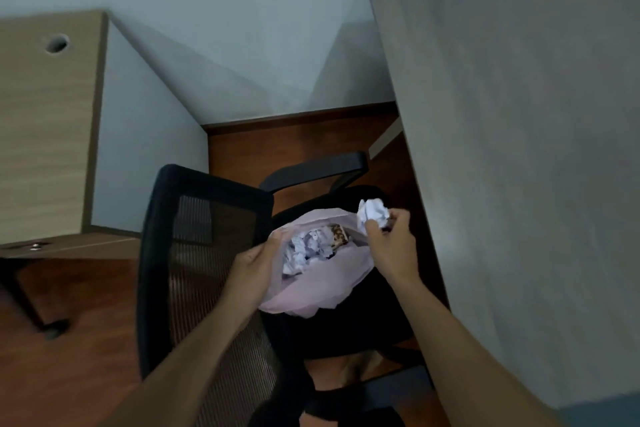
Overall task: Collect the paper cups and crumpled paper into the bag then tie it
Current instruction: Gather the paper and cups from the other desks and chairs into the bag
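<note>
We held the pink bag [329, 288] open over the seat of a black office chair [194, 253]. We could not tell if the bag rested on the seat or hung from our hand. Our left hand [256, 263] gripped the left side of the bag's rim, with the fingers curled on the thin plastic. Our right hand [391, 246] was at the right side of the rim, and its thumb and fingers pinched a white ball of crumpled paper [372, 213]. This ball was above the far right edge of the bag's mouth and not inside the bag.

Inside the bag lay more crumpled sheets [304, 250], white and bunched together. Just beside them, toward the far side, was a thing with a brown pattern [337, 236] that looked like a paper cup, partly covered.

A grey desk [519, 149] stood close to the chair on the right. A light wooden desk [45, 114] with a round cable hole [56, 43] stood on the left. The floor [69, 357] was of reddish wood.
</note>
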